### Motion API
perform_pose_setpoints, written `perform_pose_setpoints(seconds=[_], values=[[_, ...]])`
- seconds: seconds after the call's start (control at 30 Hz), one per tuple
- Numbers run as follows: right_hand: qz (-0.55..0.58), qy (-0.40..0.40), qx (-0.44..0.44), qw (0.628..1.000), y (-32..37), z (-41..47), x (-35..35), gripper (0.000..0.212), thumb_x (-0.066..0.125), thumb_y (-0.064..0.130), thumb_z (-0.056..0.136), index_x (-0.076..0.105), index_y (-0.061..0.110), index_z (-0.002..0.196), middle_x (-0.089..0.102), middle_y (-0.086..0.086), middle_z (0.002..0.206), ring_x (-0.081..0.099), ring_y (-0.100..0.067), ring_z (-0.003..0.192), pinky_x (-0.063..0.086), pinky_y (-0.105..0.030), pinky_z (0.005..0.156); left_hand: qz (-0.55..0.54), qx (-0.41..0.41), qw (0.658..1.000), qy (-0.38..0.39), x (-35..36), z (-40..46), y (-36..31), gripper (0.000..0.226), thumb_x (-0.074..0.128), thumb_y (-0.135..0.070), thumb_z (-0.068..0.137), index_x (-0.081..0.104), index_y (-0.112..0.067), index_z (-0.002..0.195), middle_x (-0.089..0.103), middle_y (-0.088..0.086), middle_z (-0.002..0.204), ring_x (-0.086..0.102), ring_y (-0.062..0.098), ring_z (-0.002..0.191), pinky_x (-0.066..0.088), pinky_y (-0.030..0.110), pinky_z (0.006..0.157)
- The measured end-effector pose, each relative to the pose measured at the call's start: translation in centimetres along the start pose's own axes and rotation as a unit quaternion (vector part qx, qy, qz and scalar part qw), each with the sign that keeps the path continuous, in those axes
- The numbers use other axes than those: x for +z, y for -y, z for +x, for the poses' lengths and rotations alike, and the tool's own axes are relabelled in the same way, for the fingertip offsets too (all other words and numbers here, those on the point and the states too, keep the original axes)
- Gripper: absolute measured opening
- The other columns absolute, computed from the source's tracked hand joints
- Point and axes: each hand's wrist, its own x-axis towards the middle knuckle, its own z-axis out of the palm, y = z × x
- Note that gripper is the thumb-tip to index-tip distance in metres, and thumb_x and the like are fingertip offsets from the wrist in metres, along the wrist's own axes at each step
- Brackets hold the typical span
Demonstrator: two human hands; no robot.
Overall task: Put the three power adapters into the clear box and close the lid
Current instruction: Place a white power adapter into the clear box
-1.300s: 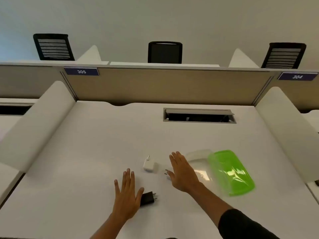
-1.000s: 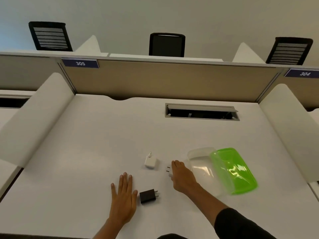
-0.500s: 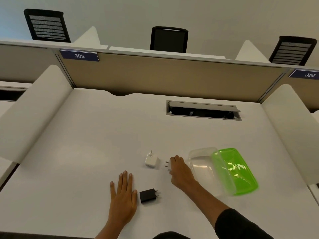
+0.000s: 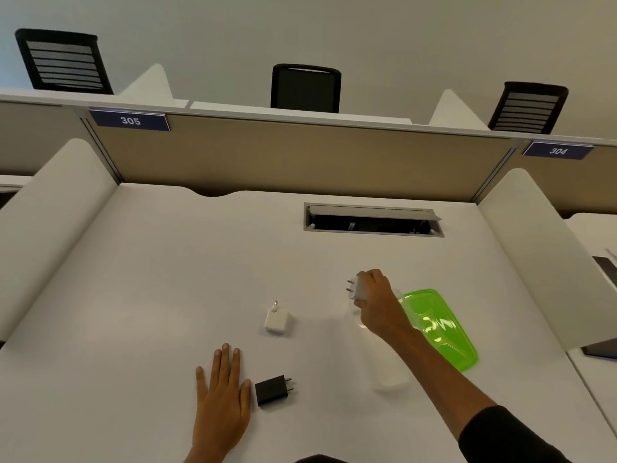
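My right hand point(image 4: 377, 304) grips a white power adapter point(image 4: 356, 289), prongs pointing left, lifted over the far left end of the clear box point(image 4: 389, 379). The box lies open on the white desk point(image 4: 150, 295), largely hidden under my forearm. Its green lid point(image 4: 437, 325) rests flat beside it on the right. A second white adapter point(image 4: 276, 319) lies on the desk left of the box. A black adapter point(image 4: 272, 389) lies nearer me, its side touching the thumb of my left hand point(image 4: 222, 392), which rests flat, fingers spread.
A cable slot point(image 4: 372, 220) is cut into the desk at the back. White side dividers point(image 4: 50, 215) and a tan rear partition point(image 4: 300, 158) enclose the desk. Black chairs stand beyond the partition. A dark object point(image 4: 604, 265) sits on the neighbouring desk at right.
My right hand closed on the white adapter on the desk, lifted it and carried it up and right over the clear box. My left hand stayed flat beside the black adapter.
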Motion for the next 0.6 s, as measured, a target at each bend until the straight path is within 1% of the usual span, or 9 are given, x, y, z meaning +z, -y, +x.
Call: perform_pose_setpoints(seconds=[0.07,0.13,0.23,0.33,0.4,0.53,0.6], values=[[-0.005,0.0,0.016,1.0,-1.6,-0.5,-0.6,0.045,0.07,-0.002,0.084,0.055,0.018,0.121,0.047,0.002,0.12,0.05,-0.021,0.11,0.054,-0.035,0.08,0.003,-0.002,1.0,0.003,0.1,0.1,0.1,0.075,0.005,-0.054,0.104,0.006,-0.02,0.17,-0.005,0.002,0.181,-0.001,0.02,0.167,0.004,0.058,0.133],[-0.012,0.003,0.031,0.999,-3.1,-1.3,-0.9,0.045,0.071,0.001,0.084,0.055,0.019,0.122,0.047,0.002,0.12,0.05,-0.021,0.11,0.057,-0.041,0.079,0.005,-0.003,1.0,0.006,0.2,0.1,0.2,0.075,0.005,-0.054,0.104,0.007,-0.019,0.17,-0.004,0.002,0.181,-0.001,0.021,0.168,0.006,0.059,0.133],[-0.043,0.019,0.043,0.998,-5.1,-2.4,-0.8,0.044,0.074,0.002,0.082,0.055,0.018,0.118,0.049,0.0,0.117,0.052,-0.023,0.107,0.059,-0.046,0.072,0.004,-0.001,1.0,0.006,0.3,0.3,0.3,0.075,0.005,-0.055,0.104,0.008,-0.019,0.17,-0.001,0.003,0.181,0.001,0.022,0.167,0.008,0.06,0.133],[-0.071,0.051,0.035,0.996,-6.8,-3.2,0.0,0.042,0.073,0.002,0.078,0.055,0.018,0.113,0.05,0.002,0.115,0.054,-0.024,0.104,0.057,-0.044,0.064,0.008,-0.005,1.0,0.008,0.3,0.3,0.2,0.076,0.004,-0.056,0.104,0.008,-0.019,0.17,-0.001,0.003,0.181,0.001,0.022,0.167,0.008,0.06,0.133],[-0.109,0.07,0.028,0.991,-7.6,-3.5,0.7,0.044,0.073,0.005,0.079,0.056,0.018,0.117,0.052,0.001,0.115,0.054,-0.025,0.105,0.055,-0.042,0.061,0.006,-0.006,1.0,0.007,0.3,0.3,0.2,0.077,0.004,-0.057,0.104,0.01,-0.019,0.17,0.001,0.003,0.181,0.004,0.023,0.167,0.008,0.06,0.132],[-0.189,0.107,0.0,0.976,-8.9,-3.4,2.1,0.056,0.078,0.01,0.073,0.057,0.019,0.124,0.058,0.001,0.116,0.059,-0.027,0.106,0.058,-0.043,0.065,0.004,-0.005,1.0,0.008,0.2,0.3,0.1,0.078,0.003,-0.059,0.104,0.011,-0.018,0.17,0.002,0.004,0.181,0.005,0.024,0.167,0.009,0.06,0.133],[-0.214,0.125,-0.009,0.969,-9.3,-3.1,2.6,0.058,0.077,0.007,0.069,0.058,0.019,0.123,0.06,0.001,0.113,0.061,-0.028,0.105,0.057,-0.043,0.066,0.003,-0.005,1.0,0.007,0.2,0.3,0.1,0.078,0.002,-0.059,0.103,0.01,-0.019,0.17,0.001,0.003,0.181,0.004,0.023,0.167,0.009,0.061,0.133]])
